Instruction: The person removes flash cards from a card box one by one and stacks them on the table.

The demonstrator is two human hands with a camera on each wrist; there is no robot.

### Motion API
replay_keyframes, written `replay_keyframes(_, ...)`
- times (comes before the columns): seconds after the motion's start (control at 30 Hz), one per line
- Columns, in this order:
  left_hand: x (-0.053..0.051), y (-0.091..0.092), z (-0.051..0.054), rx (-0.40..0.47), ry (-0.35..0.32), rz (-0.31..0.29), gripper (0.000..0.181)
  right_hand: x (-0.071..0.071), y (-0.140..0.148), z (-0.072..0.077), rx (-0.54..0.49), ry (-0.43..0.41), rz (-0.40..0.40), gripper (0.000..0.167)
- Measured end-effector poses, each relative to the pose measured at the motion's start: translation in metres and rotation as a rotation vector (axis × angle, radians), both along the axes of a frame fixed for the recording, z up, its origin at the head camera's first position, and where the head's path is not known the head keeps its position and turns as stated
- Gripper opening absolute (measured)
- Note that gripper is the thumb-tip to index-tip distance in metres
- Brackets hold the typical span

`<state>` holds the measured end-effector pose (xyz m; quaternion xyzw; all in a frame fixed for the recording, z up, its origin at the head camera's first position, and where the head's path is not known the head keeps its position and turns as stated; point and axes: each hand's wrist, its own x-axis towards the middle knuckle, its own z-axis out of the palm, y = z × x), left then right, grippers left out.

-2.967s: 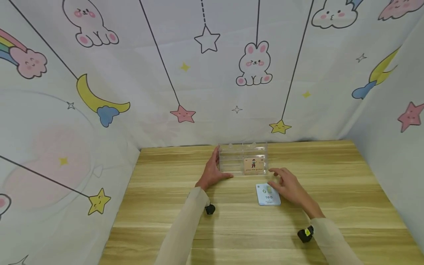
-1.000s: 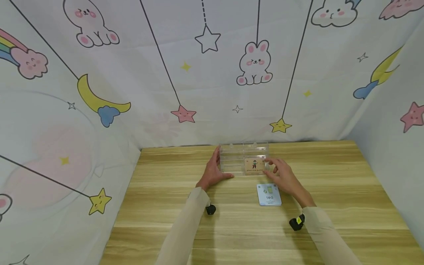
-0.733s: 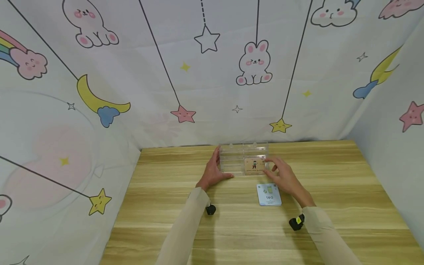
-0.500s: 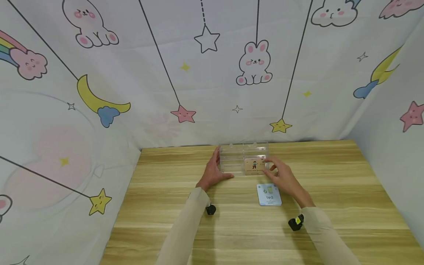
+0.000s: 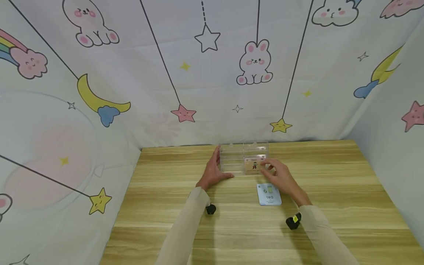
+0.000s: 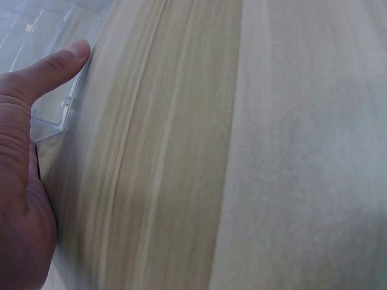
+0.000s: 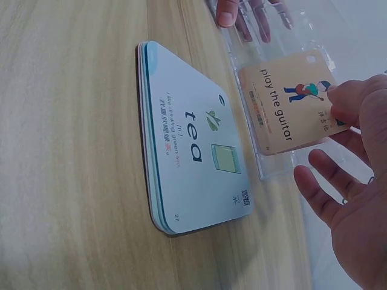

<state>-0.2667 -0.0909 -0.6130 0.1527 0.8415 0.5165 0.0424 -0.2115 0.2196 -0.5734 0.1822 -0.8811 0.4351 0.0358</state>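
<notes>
In the head view my left hand (image 5: 213, 171) holds the left side of a clear plastic box (image 5: 232, 157), thumb along its front edge. The left wrist view shows that thumb (image 6: 57, 69) against the box's rim. My right hand (image 5: 279, 178) pinches the right edge of an orange "play the guitar" flashcard (image 5: 253, 165) standing in the box's lower right compartment. In the right wrist view the thumb lies on the front of this flashcard (image 7: 281, 103), with fingers behind it. A stack of pale blue flashcards (image 5: 269, 194), "tea" on top, lies just in front of the box.
The wooden table (image 5: 238, 232) ends at the back against a white printed curtain (image 5: 212, 88). Curtain also rises on the left and right sides. The box has several compartments and stands near the back edge.
Over three seconds my right hand has moved from beside the tea stack to the guitar flashcard and pinched it. Lately the hand shifts slightly left and the flashcard tilts. My left hand stays put.
</notes>
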Motion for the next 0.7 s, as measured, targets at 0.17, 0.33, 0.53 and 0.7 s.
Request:
replay_keyframes(0.17, 0.000, 0.000, 0.000, 0.002, 0.012, 0.001, 0.137, -0.003, -0.001, 0.002, -0.005, -0.003, -0.011, 0.028)
replay_keyframes(0.33, 0.000, 0.001, 0.000, -0.002, 0.023, 0.001, 0.137, -0.004, -0.002, 0.005, -0.011, 0.017, -0.021, 0.029)
replay_keyframes(0.53, -0.002, 0.001, -0.002, -0.002, 0.019, 0.005, 0.137, -0.004, -0.002, 0.007, -0.010, 0.046, -0.027, 0.031)
replay_keyframes(0.7, -0.003, 0.000, -0.003, -0.004, 0.009, 0.003, 0.138, -0.003, -0.001, 0.011, -0.032, 0.109, -0.036, 0.035)
